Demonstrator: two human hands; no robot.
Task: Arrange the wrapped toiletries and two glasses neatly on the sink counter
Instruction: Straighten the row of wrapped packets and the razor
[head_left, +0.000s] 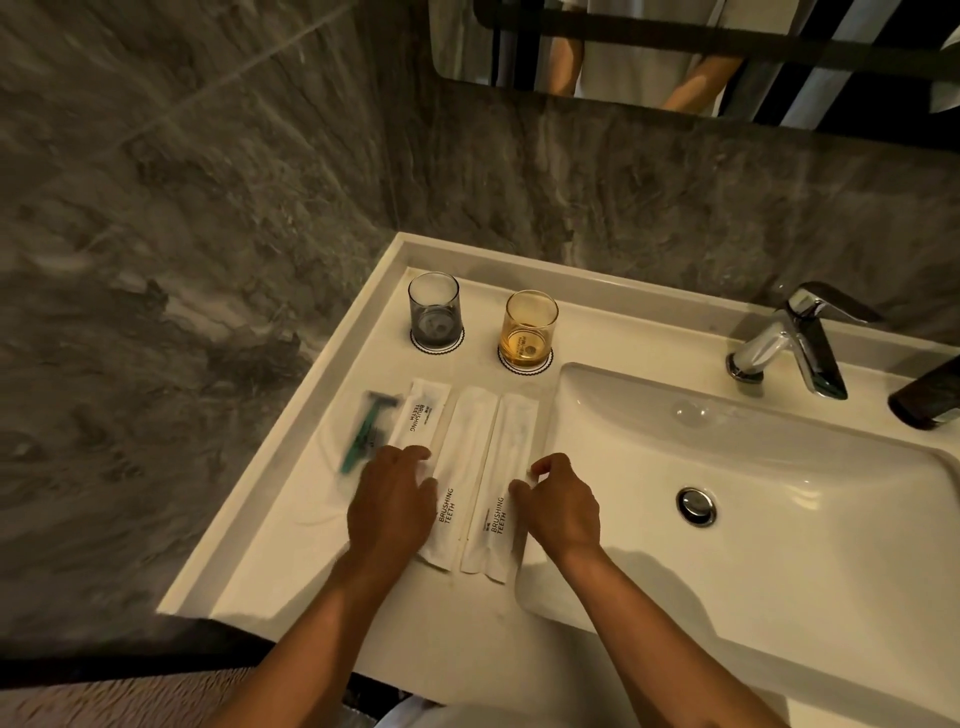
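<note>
Three toothbrush packets lie parallel on the bench, long axes pointing up-frame toward the grey glass and the amber glass. The left hand presses flat on them, and the right hand pinches the rightmost packet's edge.

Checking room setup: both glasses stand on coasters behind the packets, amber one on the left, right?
No: the head view shows the amber glass on the right, the grey glass left. Both stand on coasters behind the packets.

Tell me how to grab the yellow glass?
Wrap your fingers round the middle of the yellow glass, coming from the right side. It stands upright on a coaster with straight, round walls, and there is free room on that side; packets lie in front of it.
</note>
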